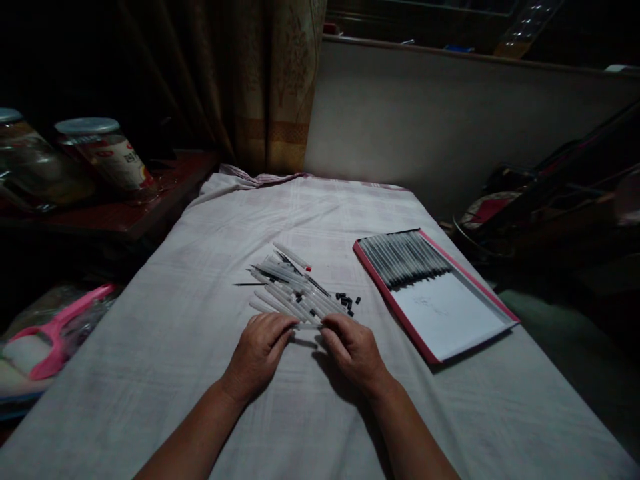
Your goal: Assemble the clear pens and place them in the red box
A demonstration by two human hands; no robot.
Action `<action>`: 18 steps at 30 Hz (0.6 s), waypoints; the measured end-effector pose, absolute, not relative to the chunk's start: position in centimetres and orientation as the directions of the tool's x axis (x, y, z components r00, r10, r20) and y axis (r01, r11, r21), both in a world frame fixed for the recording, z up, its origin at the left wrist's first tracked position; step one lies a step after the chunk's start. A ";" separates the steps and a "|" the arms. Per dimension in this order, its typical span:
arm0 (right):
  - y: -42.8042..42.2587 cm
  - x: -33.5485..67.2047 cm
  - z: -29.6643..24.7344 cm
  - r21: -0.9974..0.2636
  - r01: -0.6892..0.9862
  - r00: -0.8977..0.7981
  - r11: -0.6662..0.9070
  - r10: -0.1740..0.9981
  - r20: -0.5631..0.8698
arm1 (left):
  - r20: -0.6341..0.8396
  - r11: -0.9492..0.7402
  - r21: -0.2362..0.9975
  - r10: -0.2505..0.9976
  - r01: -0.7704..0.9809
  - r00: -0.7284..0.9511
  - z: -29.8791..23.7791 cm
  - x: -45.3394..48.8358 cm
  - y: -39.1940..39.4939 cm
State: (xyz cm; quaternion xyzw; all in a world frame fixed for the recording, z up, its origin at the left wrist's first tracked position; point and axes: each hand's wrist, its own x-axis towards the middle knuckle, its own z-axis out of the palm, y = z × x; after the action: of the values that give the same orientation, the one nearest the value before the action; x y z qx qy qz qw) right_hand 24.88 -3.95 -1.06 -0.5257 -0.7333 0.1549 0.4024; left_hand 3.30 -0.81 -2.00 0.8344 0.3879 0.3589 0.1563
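Note:
Between my left hand (265, 343) and my right hand (353, 347) runs a slim translucent pen barrel (307, 327), held level just above the cloth. Each hand pinches one end of it, so both tips are hidden by fingers. Right behind the hands lies a loose pile of pen parts (285, 283), with white barrels, dark refills and a red-ended piece (307, 268). Several small black pen plugs (345, 301) are scattered at the pile's right side. Farther right, a shallow box with a pink-red rim (395, 313) holds a row of pens (405, 257) with black ends.
A pale checked cloth (200, 347) covers the table. At the left, a dark red side table (135, 217) bears lidded jars (107, 153), with a pink plastic item (60, 330) below. A curtain (280, 87) and a wall (400, 113) stand behind; dim clutter lies at the right.

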 end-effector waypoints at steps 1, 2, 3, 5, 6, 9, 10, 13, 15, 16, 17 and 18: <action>-4.0 24.9 -1.1 -0.649 0.646 -0.124 0.402 0.894 0.431 | 0.475 -0.651 0.539 0.759 0.534 0.446 -2.0 3.3 -0.8; -3.9 24.9 -1.1 -0.645 0.649 -0.125 0.404 0.893 0.433 | 0.472 -0.653 0.539 0.757 0.532 0.451 -2.0 3.3 -0.8; -3.9 24.9 -1.1 -0.641 0.653 -0.127 0.403 0.893 0.433 | 0.470 -0.655 0.539 0.755 0.529 0.456 -1.9 3.3 -0.8; -3.9 24.9 -1.2 -0.635 0.663 -0.125 0.396 0.895 0.428 | 0.470 -0.663 0.539 0.748 0.519 0.469 -1.9 3.3 -0.8; -3.9 24.9 -1.2 -0.635 0.665 -0.125 0.393 0.897 0.425 | 0.472 -0.666 0.540 0.746 0.515 0.470 -1.9 3.3 -0.8; -3.9 25.0 -1.0 -0.637 0.658 -0.145 0.401 0.898 0.415 | 0.480 -0.660 0.553 0.752 0.509 0.452 -1.8 3.4 -0.8; -3.9 25.0 -1.0 -0.638 0.654 -0.155 0.407 0.897 0.414 | 0.478 -0.652 0.561 0.758 0.510 0.443 -1.8 3.3 -0.8; -4.0 24.8 -0.9 -0.624 0.662 -0.170 0.415 0.894 0.414 | 0.465 -0.639 0.582 0.769 0.503 0.440 -1.8 3.3 -0.8; -4.0 24.7 -1.0 -0.606 0.682 -0.165 0.408 0.894 0.417 | 0.466 -0.642 0.588 0.766 0.492 0.443 -1.8 3.3 -0.7; -4.0 24.7 -1.0 -0.600 0.690 -0.160 0.404 0.895 0.417 | 0.474 -0.647 0.589 0.762 0.484 0.441 -1.9 3.2 -0.7; -4.0 24.6 -1.1 -0.598 0.694 -0.157 0.400 0.895 0.417 | 0.484 -0.652 0.589 0.758 0.478 0.438 -1.9 3.2 -0.7; -4.0 24.6 -1.1 -0.600 0.695 -0.154 0.398 0.896 0.416 | 0.495 -0.658 0.587 0.753 0.472 0.433 -1.9 3.2 -0.7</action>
State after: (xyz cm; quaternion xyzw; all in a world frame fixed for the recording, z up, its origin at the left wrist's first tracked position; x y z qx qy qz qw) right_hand 24.58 -4.01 -1.07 -0.5321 -0.7475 0.1348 0.3741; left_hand 3.24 -0.73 -1.86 0.8263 0.3706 0.3822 0.1839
